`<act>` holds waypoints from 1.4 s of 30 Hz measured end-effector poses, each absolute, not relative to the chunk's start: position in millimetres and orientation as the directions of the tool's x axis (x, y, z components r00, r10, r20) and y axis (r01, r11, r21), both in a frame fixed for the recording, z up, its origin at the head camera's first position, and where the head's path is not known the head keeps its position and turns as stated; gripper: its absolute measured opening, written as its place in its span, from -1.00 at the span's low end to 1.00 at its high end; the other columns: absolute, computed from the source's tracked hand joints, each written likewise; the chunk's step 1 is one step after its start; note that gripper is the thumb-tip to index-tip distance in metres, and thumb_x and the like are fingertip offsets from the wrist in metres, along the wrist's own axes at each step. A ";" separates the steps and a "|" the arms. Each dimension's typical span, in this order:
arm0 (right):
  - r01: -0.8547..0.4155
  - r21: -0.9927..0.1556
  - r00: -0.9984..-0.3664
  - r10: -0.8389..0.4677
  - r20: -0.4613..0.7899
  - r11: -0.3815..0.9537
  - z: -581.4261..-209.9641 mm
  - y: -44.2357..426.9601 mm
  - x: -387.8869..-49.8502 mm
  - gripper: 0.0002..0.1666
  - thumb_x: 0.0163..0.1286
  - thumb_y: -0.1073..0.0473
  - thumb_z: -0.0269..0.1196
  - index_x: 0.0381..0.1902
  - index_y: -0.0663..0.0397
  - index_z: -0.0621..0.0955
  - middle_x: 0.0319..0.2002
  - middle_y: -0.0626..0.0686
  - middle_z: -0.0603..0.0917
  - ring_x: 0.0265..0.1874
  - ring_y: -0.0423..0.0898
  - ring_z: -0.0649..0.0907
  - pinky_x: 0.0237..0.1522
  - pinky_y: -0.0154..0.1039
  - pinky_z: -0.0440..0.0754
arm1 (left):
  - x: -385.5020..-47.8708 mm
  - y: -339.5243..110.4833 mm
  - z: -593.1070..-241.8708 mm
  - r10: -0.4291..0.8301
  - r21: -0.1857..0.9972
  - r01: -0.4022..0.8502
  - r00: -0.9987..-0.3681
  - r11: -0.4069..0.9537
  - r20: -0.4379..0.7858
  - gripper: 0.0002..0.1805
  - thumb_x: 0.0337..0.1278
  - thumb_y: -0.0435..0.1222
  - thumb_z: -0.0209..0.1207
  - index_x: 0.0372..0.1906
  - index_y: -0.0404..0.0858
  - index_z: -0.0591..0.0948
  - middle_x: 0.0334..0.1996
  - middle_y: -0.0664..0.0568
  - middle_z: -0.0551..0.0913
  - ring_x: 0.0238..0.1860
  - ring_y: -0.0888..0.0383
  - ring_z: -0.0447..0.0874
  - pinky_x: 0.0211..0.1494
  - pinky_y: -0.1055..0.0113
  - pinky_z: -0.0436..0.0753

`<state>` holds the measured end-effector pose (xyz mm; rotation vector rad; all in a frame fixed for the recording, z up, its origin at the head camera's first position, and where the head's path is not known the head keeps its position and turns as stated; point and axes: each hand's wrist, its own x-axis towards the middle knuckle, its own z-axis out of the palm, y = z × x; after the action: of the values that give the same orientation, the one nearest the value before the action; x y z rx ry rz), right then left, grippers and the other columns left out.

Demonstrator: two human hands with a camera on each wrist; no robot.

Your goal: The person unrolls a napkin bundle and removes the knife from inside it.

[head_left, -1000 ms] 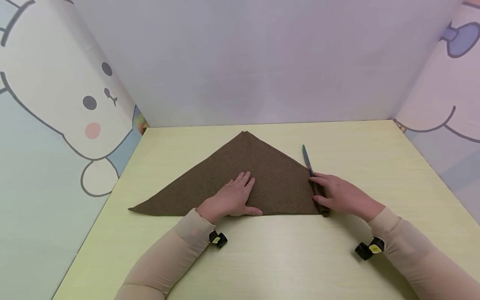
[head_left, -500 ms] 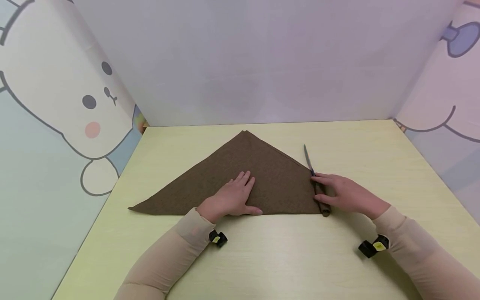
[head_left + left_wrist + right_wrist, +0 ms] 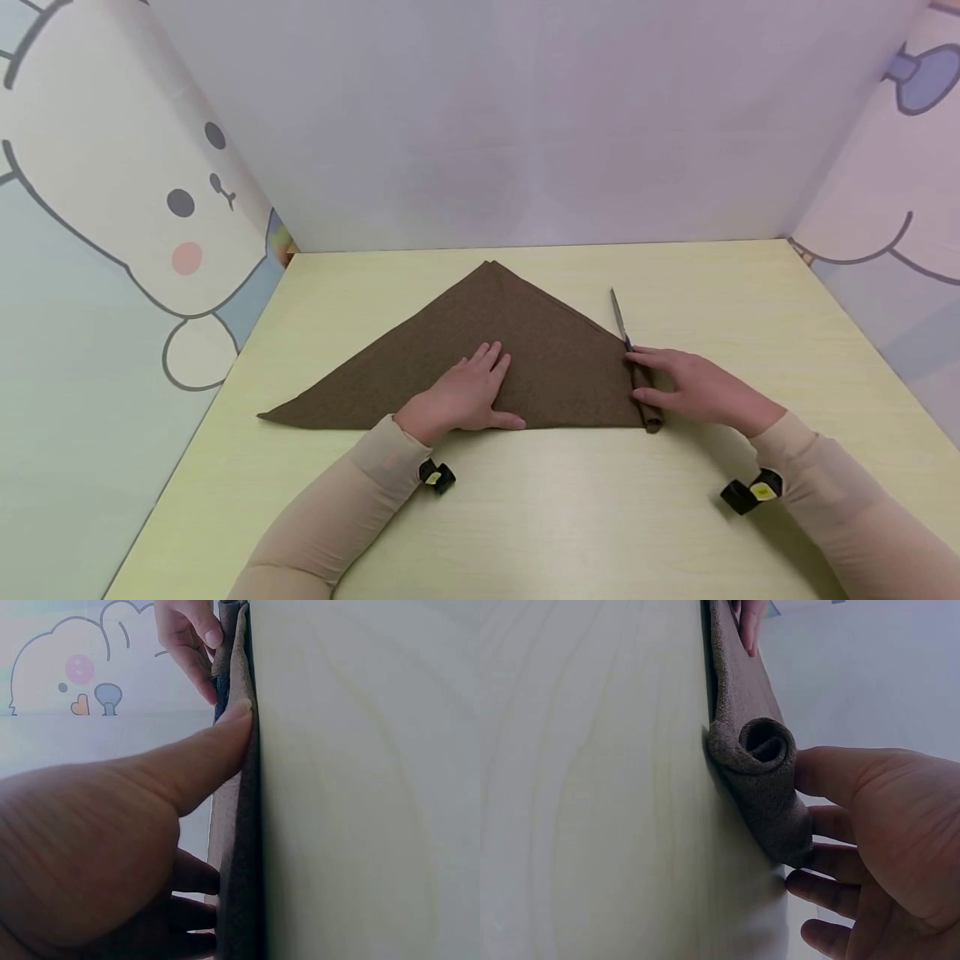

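Observation:
A brown cloth (image 3: pixel 562 367), folded into a broad triangle, lies on the table with its right end rolled up. My left hand (image 3: pixel 457 400) rests on its middle, fingers spread and thumb along the near edge. At the right end my right hand (image 3: pixel 693 387) holds the rolled part, thumb and fingers bent around it. A slim knife (image 3: pixel 617 308) sticks out beyond the roll's far end; its lower part is hidden by the hand and cloth. In the right wrist view the roll (image 3: pixel 769 799) shows its spiral end between thumb and fingers.
The pale wooden table (image 3: pixel 525 517) extends around the cloth on all sides. A plain light wall (image 3: pixel 525 125) stands behind it, with cartoon-printed panels (image 3: pixel 112 208) at left and right. A small black camera sits on each wrist.
My right hand has shifted slightly to the right, and the knife and rolled end have moved a little with it. My left hand has stayed in place.

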<state>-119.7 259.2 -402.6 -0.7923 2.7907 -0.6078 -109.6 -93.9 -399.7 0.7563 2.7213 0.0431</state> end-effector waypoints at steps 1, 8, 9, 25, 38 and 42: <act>-0.464 -0.430 -0.842 -0.536 -0.056 0.774 -403.1 259.6 -119.5 -0.18 0.34 -0.27 0.18 0.39 0.10 0.38 0.36 0.20 0.36 0.31 0.24 0.34 0.20 0.18 0.35 | -109.5 -93.8 -399.7 0.508 0.112 0.498 -0.811 0.860 -0.291 0.17 0.01 0.41 0.06 0.51 -0.30 0.02 0.52 -0.19 -0.13 0.51 -0.07 -0.18 0.43 0.01 0.13; -0.467 -0.430 -0.845 -0.534 -0.042 0.773 -404.5 263.0 -117.4 -0.20 0.35 -0.24 0.19 0.38 0.11 0.38 0.33 0.22 0.39 0.30 0.24 0.35 0.20 0.17 0.35 | -108.8 -92.8 -399.7 0.504 0.107 0.496 -0.811 0.862 -0.297 0.17 0.01 0.40 0.06 0.51 -0.30 0.02 0.52 -0.19 -0.13 0.51 -0.06 -0.18 0.43 0.01 0.14; -0.466 -0.432 -0.845 -0.533 -0.041 0.772 -404.5 263.5 -117.0 -0.20 0.35 -0.23 0.20 0.38 0.11 0.38 0.33 0.22 0.39 0.30 0.24 0.36 0.20 0.17 0.35 | -108.8 -92.6 -399.7 0.503 0.107 0.496 -0.811 0.862 -0.298 0.17 0.01 0.40 0.06 0.51 -0.30 0.02 0.52 -0.18 -0.13 0.51 -0.06 -0.18 0.43 0.01 0.13; -0.465 -0.446 -0.848 -0.530 -0.025 0.765 -406.6 269.2 -114.7 -0.22 0.34 -0.13 0.26 0.39 0.12 0.36 0.30 0.21 0.43 0.30 0.22 0.37 0.21 0.17 0.35 | -108.5 -93.4 -396.6 0.507 0.107 0.499 -0.811 0.860 -0.291 0.16 0.02 0.39 0.07 0.51 -0.31 0.03 0.51 -0.20 -0.12 0.51 -0.08 -0.17 0.42 0.00 0.14; -0.474 -0.427 -0.849 -0.528 -0.009 0.770 -402.3 261.1 -112.3 -0.19 0.37 -0.19 0.20 0.35 0.26 0.38 0.32 0.29 0.38 0.30 0.27 0.34 0.23 0.19 0.32 | -108.6 -92.2 -395.5 0.504 0.098 0.500 -0.809 0.861 -0.301 0.16 0.02 0.39 0.06 0.51 -0.31 0.02 0.51 -0.20 -0.12 0.51 -0.07 -0.18 0.42 0.01 0.15; -0.474 -0.414 -0.851 -0.526 -0.013 0.777 -398.5 251.8 -112.7 -0.23 0.37 -0.14 0.22 0.33 0.28 0.40 0.34 0.31 0.34 0.31 0.29 0.33 0.23 0.20 0.32 | -109.1 -91.7 -395.7 0.500 0.095 0.496 -0.810 0.863 -0.307 0.17 0.02 0.39 0.06 0.51 -0.31 0.01 0.52 -0.19 -0.13 0.51 -0.07 -0.18 0.43 0.01 0.14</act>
<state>-112.7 251.8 -398.5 -0.8027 2.8399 -0.6105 -109.1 -91.7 -395.7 0.7469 2.7136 0.0153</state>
